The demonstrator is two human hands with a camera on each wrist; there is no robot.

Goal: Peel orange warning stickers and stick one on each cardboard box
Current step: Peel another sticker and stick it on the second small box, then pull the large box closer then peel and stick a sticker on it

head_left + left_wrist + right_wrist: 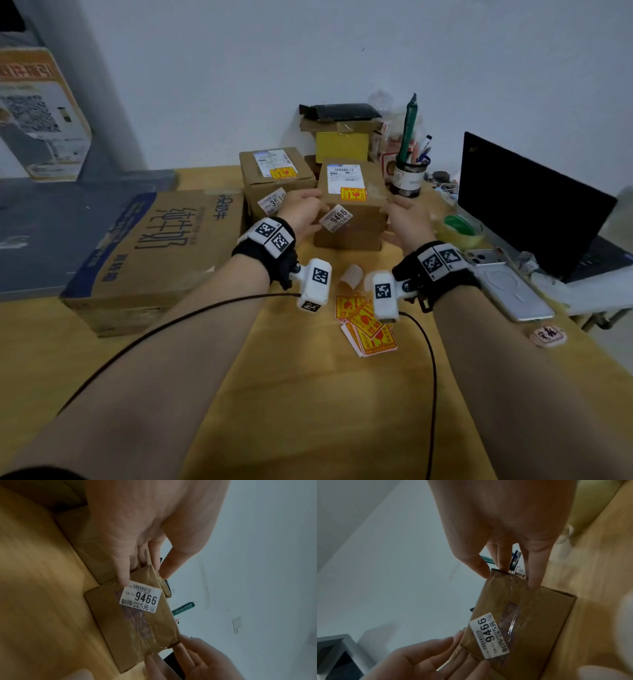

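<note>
A small cardboard box (356, 226) with a white "9466" label (336, 218) stands mid-table, an orange warning sticker (353, 194) on its top. My left hand (308, 205) presses its left side, thumb on the top edge, and my right hand (394, 209) presses the right side. In the wrist views the box (137, 622) (522, 615) sits between the straight fingers of the left hand (145, 573) and the right hand (508, 577). Behind it, a second box (274, 178) bears an orange sticker (283, 173). Loose orange stickers (368, 323) lie near my wrists.
A large printed carton (154, 253) lies at left beside a grey bin (68, 222). A pen holder (409, 174), green tape roll (459, 226), phone (510, 287) and laptop (534, 205) crowd the right. Stacked packages (342, 144) stand at the wall. Peeled backing papers (351, 275) lie by the stickers.
</note>
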